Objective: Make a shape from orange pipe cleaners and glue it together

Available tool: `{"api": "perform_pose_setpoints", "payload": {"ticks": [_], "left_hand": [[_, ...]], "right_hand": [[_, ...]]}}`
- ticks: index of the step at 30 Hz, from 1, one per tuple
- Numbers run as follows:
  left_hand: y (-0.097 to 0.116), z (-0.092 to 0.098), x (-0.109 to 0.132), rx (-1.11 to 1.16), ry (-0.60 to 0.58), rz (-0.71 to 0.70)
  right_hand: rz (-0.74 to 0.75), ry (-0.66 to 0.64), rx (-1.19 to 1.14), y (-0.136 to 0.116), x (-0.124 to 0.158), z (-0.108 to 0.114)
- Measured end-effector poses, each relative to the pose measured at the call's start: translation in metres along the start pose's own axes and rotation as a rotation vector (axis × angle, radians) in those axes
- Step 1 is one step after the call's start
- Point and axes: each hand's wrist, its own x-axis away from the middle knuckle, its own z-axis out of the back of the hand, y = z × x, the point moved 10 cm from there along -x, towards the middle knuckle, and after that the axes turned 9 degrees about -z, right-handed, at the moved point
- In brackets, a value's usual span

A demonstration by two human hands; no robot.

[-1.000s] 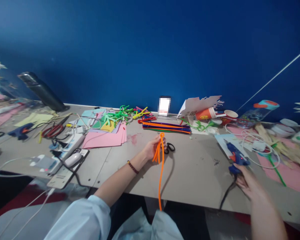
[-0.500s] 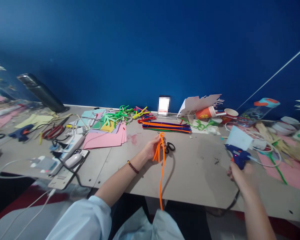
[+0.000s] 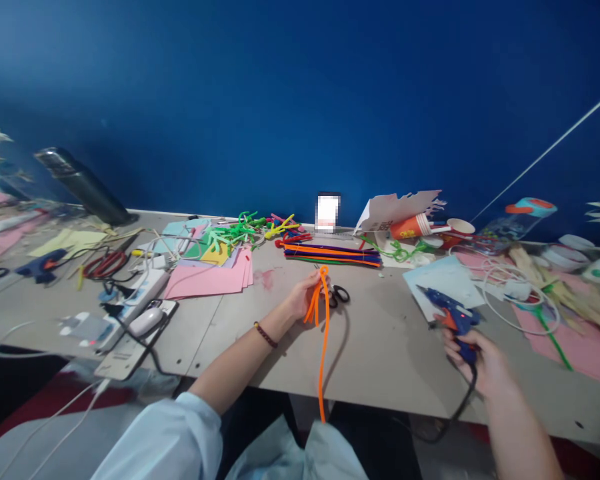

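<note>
My left hand (image 3: 305,297) pinches orange pipe cleaners (image 3: 325,333) above the middle of the table. They curl into a small loop at the top, several short ends hang beside the fingers, and one long strand droops toward the table's front edge. Black-handled scissors (image 3: 341,294) lie just right of that hand, partly hidden behind it. On the right side, my right hand (image 3: 473,363) is wrapped round the grip of a blue hot glue gun (image 3: 453,313). Its nozzle points left and away, over a light blue paper sheet (image 3: 415,283), and a black cord trails from the grip.
A bundle of coloured pipe cleaners (image 3: 333,255) lies behind my left hand. Pink paper (image 3: 205,280), a power strip (image 3: 145,303) and a dark bottle (image 3: 87,187) are at left. Paper cups (image 3: 414,227) and a coiled white cable (image 3: 500,320) are at right.
The glue gun in my right hand has turned so its nozzle points away to the left, and it is tilted differently. More of the light blue paper shows. My left hand has barely moved.
</note>
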Motion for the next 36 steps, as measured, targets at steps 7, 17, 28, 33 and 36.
{"api": "perform_pose_setpoints", "payload": {"ticks": [7,17,28,33,36], "left_hand": [[0.0,0.003,0.001,0.005,0.029,0.006],[0.002,0.001,-0.001,-0.032,0.003,0.001],[0.001,0.0,-0.001,0.012,-0.018,-0.008],[-0.002,-0.001,-0.002,0.032,-0.034,-0.004],[-0.002,-0.004,-0.001,0.049,-0.042,0.0]], "right_hand": [[-0.424,-0.388,-0.291,0.05,0.015,-0.055],[-0.069,-0.337,-0.092,0.02,-0.009,-0.083],[-0.046,-0.088,0.024,0.028,-0.04,-0.034],[0.051,-0.046,-0.012,0.007,-0.027,-0.017],[0.048,-0.137,-0.084,-0.006,-0.013,-0.042]]}}
